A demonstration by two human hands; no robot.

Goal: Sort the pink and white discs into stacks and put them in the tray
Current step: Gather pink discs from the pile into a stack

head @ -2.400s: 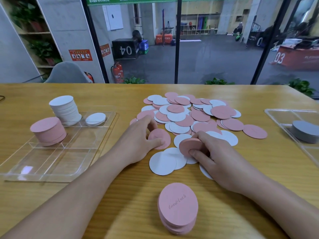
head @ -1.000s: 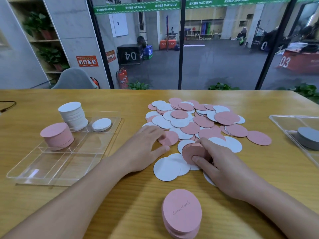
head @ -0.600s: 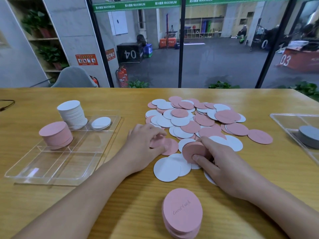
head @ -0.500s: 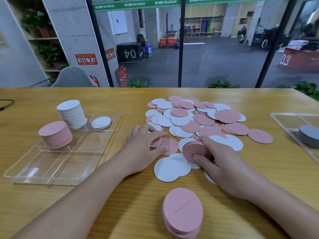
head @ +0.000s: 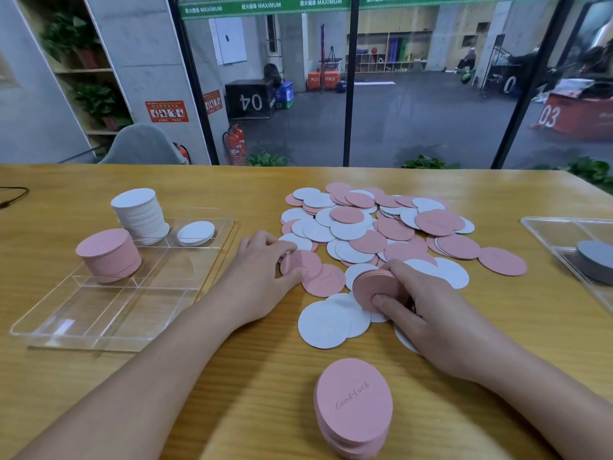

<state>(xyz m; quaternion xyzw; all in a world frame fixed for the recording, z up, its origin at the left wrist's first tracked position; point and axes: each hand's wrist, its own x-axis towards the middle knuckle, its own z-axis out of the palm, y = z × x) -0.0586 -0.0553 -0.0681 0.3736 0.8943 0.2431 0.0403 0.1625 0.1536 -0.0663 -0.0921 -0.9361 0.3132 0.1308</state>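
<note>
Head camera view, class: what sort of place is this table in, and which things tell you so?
Probably a room beside a gym. Behind the wooden table, glass panels look onto a dark floor with numbered plyo boxes, storage cubbies and green MAXIMUM banners.

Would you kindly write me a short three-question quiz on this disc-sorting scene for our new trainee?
1. True or false: the right hand holds a small stack of pink discs.
2. Multiple choice: in the clear tray, the tall white stack stands (a) behind the pink stack, (b) in front of it, (c) on top of it.
3. Fill in: the left hand pinches a ____ disc at the edge of the loose pile.

Key: 1 true; 2 (a); 3 pink.
</note>
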